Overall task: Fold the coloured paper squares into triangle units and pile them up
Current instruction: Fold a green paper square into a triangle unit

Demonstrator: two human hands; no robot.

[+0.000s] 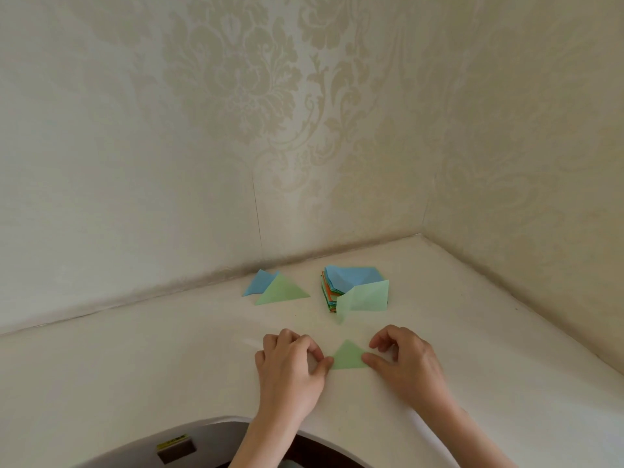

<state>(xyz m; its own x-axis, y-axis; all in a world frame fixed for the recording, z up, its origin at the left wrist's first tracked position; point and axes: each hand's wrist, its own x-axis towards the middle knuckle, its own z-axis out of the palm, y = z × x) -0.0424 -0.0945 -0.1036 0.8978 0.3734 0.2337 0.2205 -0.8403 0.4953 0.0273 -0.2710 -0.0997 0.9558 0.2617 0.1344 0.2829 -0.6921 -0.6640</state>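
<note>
While it lies flat on the white bench point(135, 376), a green paper triangle point(347, 357) is pinched at its left corner by the left hand point(290, 369) and at its right corner by the right hand point(405, 363). Beyond the grips, a green sheet point(366, 297) is propped against the stack of coloured squares point(351, 282); to its left, a green triangle point(282, 289) is overlapped on a blue one point(255, 283).

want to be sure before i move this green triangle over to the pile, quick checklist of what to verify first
1. Green triangle flat on the table: ok.
2. Left hand pinching its left corner: ok.
3. Right hand thumb pressing its right corner: ok.
4. Creases sharp: cannot tell.
5. Pile of finished triangles by the wall reachable, nothing lying between: ok.
6. Stack of squares tidy: not ok, a green sheet leans off its front.
</note>
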